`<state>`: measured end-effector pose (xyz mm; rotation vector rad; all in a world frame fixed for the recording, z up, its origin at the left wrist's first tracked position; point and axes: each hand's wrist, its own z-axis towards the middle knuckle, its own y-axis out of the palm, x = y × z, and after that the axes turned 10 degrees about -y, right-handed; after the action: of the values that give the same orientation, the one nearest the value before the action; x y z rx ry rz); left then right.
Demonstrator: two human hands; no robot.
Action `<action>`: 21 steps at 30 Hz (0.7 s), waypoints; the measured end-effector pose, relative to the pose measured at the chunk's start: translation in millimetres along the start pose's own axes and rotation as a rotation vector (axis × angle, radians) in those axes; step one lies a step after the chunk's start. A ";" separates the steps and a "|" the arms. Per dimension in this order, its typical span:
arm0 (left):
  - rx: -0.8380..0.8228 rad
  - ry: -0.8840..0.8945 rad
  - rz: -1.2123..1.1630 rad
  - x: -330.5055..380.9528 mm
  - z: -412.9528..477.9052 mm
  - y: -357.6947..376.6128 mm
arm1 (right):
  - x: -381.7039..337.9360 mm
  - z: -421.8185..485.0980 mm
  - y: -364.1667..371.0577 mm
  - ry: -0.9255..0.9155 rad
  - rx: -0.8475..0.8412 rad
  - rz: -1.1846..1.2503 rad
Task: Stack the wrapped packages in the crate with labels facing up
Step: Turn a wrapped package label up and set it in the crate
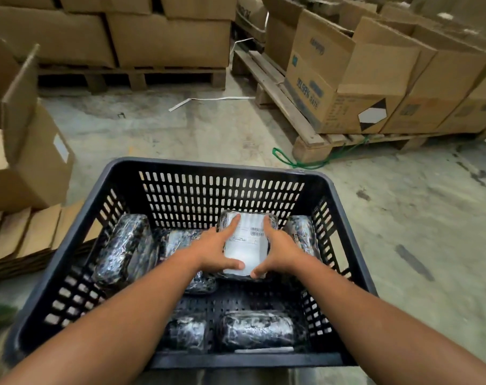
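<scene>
The labelled package (246, 245) sits in the far-middle part of the black crate (69, 240), label up, resting on other wrapped pkgs, w/ the left hand (212, 250) and right hand (278, 252) pressed on its two long sides, fingers spread flat along the edges and thumbs at the near corners, so both are grasping it. It looks firm but a bit soft and not heavy. The shiny wrap is probably slippery, so I think hold by the sides, not on the label.
</scene>
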<state>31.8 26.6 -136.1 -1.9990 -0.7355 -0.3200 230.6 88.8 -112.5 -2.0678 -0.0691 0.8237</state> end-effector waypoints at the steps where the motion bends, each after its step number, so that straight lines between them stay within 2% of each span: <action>1: -0.001 -0.013 0.016 -1.3 3.1 1.4 | 0.6 3.9 4.0 0.024 -0.007 0.002; 6: 0.040 -0.017 0.250 -10.1 21.0 9.2 | 5.2 15.5 8.9 0.099 -0.063 -0.017; 12: 0.022 0.026 0.330 -15.7 32.2 17.9 | 0.4 17.5 3.4 0.120 -0.110 -0.122; 17: -0.045 -0.071 0.568 -9.3 40.0 37.1 | -3.0 16.7 10.4 0.130 -0.163 -0.263; 21: -0.025 -0.047 0.503 -12.0 42.0 42.3 | -4.3 13.6 10.7 0.130 -0.138 -0.253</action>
<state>45.4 42.3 -193.2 -2.1395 -0.2371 0.0160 216.8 90.6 -123.5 -2.1812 -0.3167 0.5415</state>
